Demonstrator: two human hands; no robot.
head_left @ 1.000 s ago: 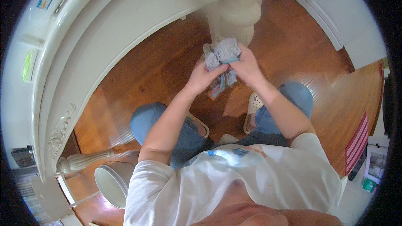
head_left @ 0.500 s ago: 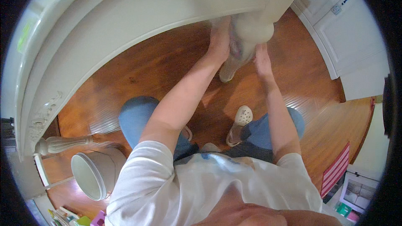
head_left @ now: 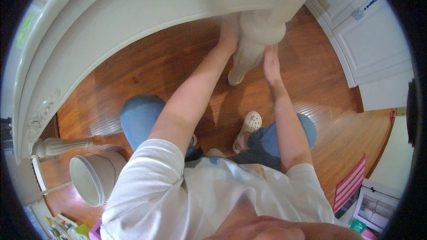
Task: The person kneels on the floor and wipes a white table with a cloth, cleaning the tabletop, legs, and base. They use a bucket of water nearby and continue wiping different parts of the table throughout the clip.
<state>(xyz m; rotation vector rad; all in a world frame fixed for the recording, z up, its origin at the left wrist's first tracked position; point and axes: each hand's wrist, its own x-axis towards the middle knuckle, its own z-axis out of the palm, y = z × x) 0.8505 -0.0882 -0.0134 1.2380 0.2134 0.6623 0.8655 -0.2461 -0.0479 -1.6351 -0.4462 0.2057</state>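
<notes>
A cream-coloured turned table leg, with a rounded bulge near its top and a fluted lower part, stands in front of me under the table. My left hand reaches along the left side of the leg, close under the apron. Its fingers are hidden or blurred, so what it may hold does not show. On the other side, my right hand lies against or very near the leg, just below the bulge. The fingers there look stretched upward, with nothing visible in them.
The curved white table apron spans the top. A white bucket stands at lower left, near another fluted leg. White cabinets line the right. A striped pink-and-white item is at lower right.
My left hand has shifted up along the leg, and a dark, blurred patch beside it no longer shows. The right hand has turned slightly and stays near the leg. The whole view has shifted a little.
</notes>
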